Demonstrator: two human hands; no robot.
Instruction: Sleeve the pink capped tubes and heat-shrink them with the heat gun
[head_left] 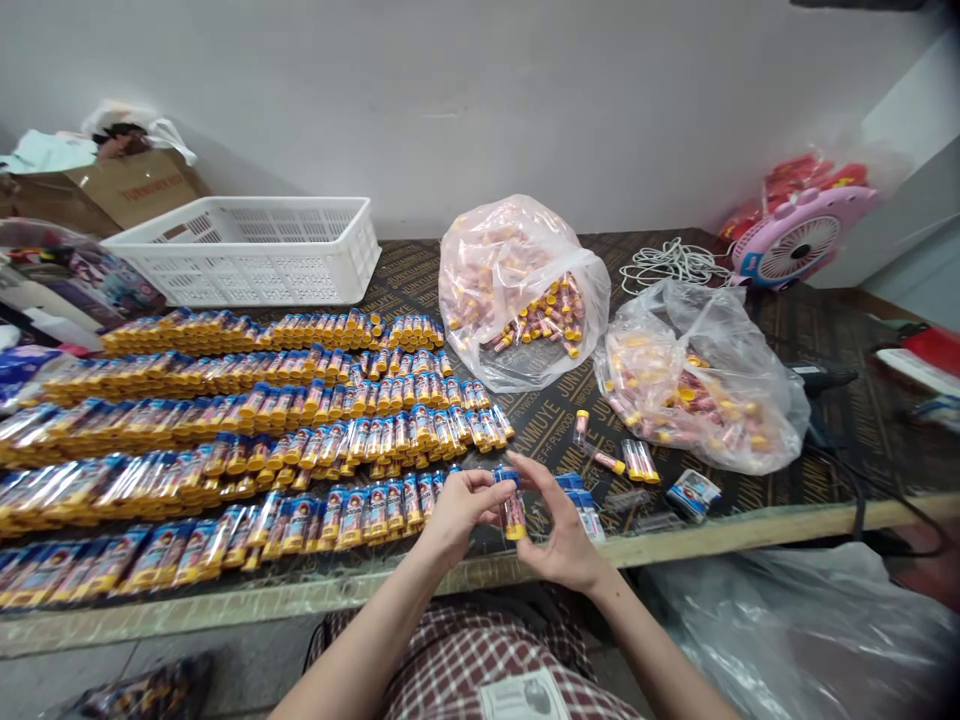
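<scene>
The table (712,530), dark-topped and printed with gold lettering, carries everything on show in front of the person. Rows of wrapped tubes (172,415) with blue tops and yellow bottoms fill its left side, lying stacked in bands. Behind them stands a white plastic crate (262,280). Two clear bags of yellow-capped pink tubes sit to the right, the rear bag (480,265) bulging and the nearer bag (645,360) slumped; a pink fan (799,245) is beyond (the white cord (671,265) beside it lies in loops). At the front edge, the left hand (457,515) has its grip pinched on the blue upper end of a tube (513,512), held tilted above the table. The right hand (562,530) curves round the other side, thumb near the yellow base; whether its grip bears on it I cannot tell. Blue-and-white sleeves (589,515) lie just beside that hand.
</scene>
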